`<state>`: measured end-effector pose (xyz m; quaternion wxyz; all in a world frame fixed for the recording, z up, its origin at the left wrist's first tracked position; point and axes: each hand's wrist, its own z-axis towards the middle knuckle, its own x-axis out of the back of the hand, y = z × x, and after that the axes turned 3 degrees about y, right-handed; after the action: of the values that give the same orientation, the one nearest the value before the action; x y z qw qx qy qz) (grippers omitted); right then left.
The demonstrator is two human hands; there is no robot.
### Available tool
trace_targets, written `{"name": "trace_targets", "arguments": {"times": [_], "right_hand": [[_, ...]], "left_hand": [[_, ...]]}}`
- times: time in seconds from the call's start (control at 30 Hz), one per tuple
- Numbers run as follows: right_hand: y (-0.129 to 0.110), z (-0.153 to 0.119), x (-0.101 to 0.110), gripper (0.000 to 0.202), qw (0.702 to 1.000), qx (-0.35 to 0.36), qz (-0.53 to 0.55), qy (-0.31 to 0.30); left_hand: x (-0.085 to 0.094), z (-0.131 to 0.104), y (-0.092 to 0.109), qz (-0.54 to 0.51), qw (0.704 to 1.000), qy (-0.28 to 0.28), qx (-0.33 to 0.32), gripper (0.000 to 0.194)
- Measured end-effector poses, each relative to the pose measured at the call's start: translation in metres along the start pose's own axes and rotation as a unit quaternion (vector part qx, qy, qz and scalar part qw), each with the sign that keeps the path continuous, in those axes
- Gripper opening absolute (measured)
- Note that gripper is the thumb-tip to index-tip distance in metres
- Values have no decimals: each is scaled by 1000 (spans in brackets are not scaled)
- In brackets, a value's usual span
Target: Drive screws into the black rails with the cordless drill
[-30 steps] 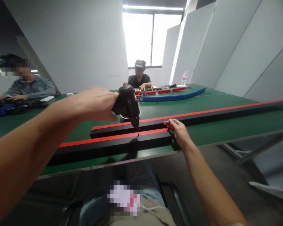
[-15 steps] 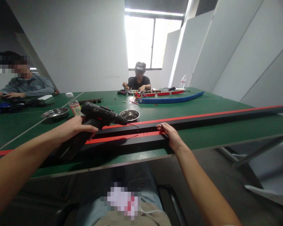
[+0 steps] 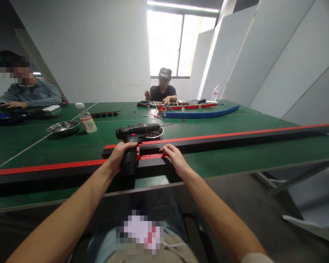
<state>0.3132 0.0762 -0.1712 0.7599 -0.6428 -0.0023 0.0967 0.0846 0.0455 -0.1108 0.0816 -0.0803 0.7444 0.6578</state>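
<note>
My left hand (image 3: 120, 155) is wrapped round the grip of a black power drill (image 3: 134, 131), whose long thin bit points right. The drill is above a red-topped black bar (image 3: 52, 171) lying along the table's near edge. At the right end of that bar is my right hand (image 3: 175, 157), its fingers pinched; what they hold is too small to name. Behind it a second red-and-black bar (image 3: 235, 138) stretches off to the right. A metal bowl (image 3: 157, 134) of small dark pieces sits partly hidden behind the drill.
A metal dish (image 3: 63, 127) and a plastic bottle (image 3: 88, 122) stand at the left on the green table (image 3: 120, 122). Farther back lie a blue curved strip (image 3: 200, 114) and red parts with wires (image 3: 175, 107). Two people sit across the table.
My left hand has moved right with the drill, which now points more level and hides part of the bowl. My right hand has shifted left along the near bar.
</note>
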Motion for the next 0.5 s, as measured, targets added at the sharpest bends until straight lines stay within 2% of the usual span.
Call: {"name": "trace_targets", "arguments": {"times": [0.1,0.2,0.33,0.4,0.5], "right_hand": [[-1,5,1,37,1000,11,-14,-15],[-10,23,8,35,991,55,-117,-19],[-23,76,10,28,948,123,-293,-7],[-23,107,5,24,936,111,-335,-21],[-18,149,-8,25,927,51,-371,-32]], "left_hand": [[8,1,-3,-25,1000,-8,-5,23],[11,1,-5,-64,998,1,-7,20],[7,1,-7,-80,996,19,-20,19],[5,1,-7,-87,996,20,-22,19],[5,0,-7,-97,995,17,-15,20]]}}
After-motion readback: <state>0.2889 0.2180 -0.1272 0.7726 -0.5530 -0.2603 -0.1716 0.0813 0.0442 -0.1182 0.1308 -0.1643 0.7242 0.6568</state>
